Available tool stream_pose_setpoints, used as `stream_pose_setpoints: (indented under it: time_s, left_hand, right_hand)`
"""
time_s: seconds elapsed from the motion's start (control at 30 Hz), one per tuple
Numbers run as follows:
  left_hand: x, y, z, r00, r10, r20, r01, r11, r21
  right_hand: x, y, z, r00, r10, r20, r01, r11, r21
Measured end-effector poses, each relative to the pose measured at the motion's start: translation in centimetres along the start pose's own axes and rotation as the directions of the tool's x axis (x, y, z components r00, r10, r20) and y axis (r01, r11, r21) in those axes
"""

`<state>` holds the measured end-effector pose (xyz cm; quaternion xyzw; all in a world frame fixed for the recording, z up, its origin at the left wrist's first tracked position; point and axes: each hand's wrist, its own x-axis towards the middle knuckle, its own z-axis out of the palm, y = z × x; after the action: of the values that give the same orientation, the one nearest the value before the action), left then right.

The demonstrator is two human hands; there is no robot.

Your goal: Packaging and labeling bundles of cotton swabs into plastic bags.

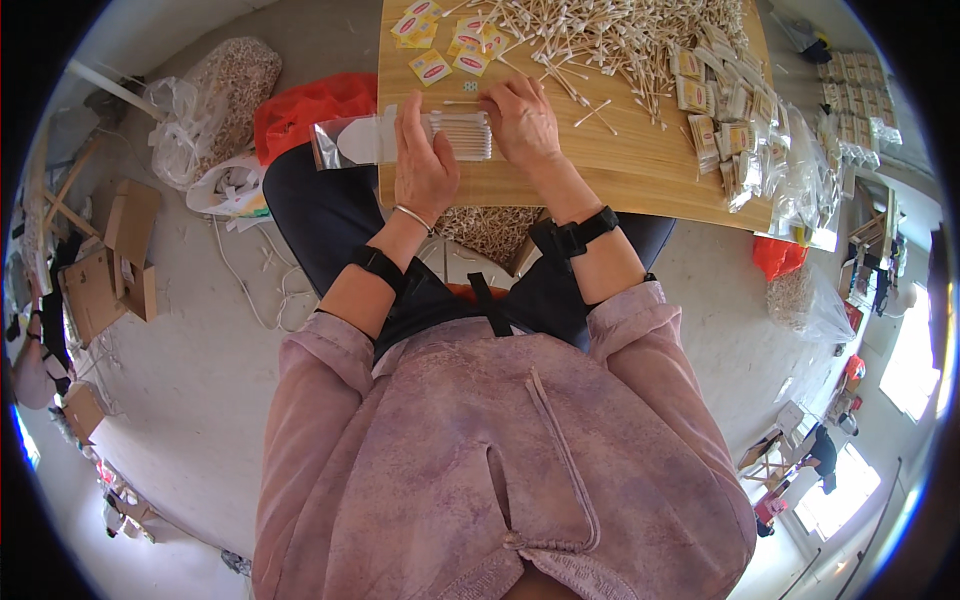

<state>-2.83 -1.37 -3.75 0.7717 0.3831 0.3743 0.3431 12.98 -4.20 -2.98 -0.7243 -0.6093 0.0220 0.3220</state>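
A row of white cotton swabs [463,138] lies side by side on the wooden table [600,165], with a clear plastic sleeve [382,140] to its left. My left hand [426,168] rests over the left end of the row and the sleeve, its fingers stretched out and the thumb apart. My right hand [525,122] is at the right end of the row with its fingers curled in. A single cotton swab [459,102] sticks out leftward from its fingertips, above the row. Small yellow and white cards [432,68] lie beyond my hands.
A large heap of loose cotton swabs [610,35] covers the table's far side. Packed swab bags [735,140] pile up at the right. A red bag [312,108] and a clear sack [238,90] stand left. Below the table edge is a box of swabs [490,232].
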Motion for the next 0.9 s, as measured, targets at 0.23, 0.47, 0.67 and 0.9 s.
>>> stream_pose_setpoints:
  time_s: [0.23,0.47,0.67,0.9]
  left_hand:
    - [0.0,0.0,-0.2,1.0,-0.003,0.015,0.002,0.999,0.042]
    - [0.2,0.3,0.1,1.0,0.023,0.001,-0.023,0.997,0.068]
    - [-0.1,-0.2,0.1,0.998,0.066,-0.008,-0.065,0.993,0.097]
    - [0.3,-0.3,0.2,0.995,0.095,0.017,-0.097,0.978,0.184]
  right_hand:
    - [-0.2,-0.2,-0.9,0.995,-0.056,0.082,0.056,0.998,0.004]
    - [-0.3,0.0,-1.5,0.994,-0.025,0.107,0.024,1.0,0.009]
    - [-3.9,0.9,-5.4,0.974,0.05,0.223,-0.08,0.989,0.128]
    - [-5.4,0.9,-8.4,0.834,0.092,0.544,-0.17,0.981,0.096]
